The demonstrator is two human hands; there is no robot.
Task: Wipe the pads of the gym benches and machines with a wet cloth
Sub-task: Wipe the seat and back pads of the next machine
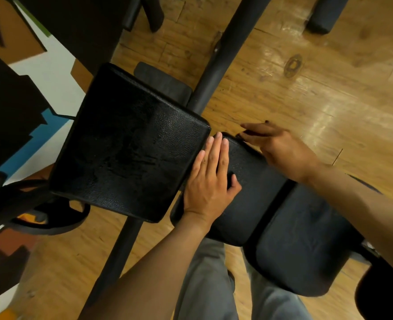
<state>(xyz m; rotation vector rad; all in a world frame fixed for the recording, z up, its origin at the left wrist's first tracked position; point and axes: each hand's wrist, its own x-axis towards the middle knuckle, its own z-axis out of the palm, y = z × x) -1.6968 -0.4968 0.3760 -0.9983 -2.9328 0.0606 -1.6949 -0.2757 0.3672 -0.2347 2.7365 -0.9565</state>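
Observation:
A large black textured pad fills the middle of the view, its surface streaked wet. To its right lies a smaller black pad, then a dull dark seat pad. My left hand lies flat on the smaller pad, fingers straight, fingertips at the gap beside the large pad. My right hand reaches over the far edge of the smaller pad with fingers extended, touching its corner. No cloth shows in either hand.
A black frame tube runs diagonally under the pads across the wooden floor. A weight plate lies at the left. A foam roller sits at the top right. My grey trouser legs stand below.

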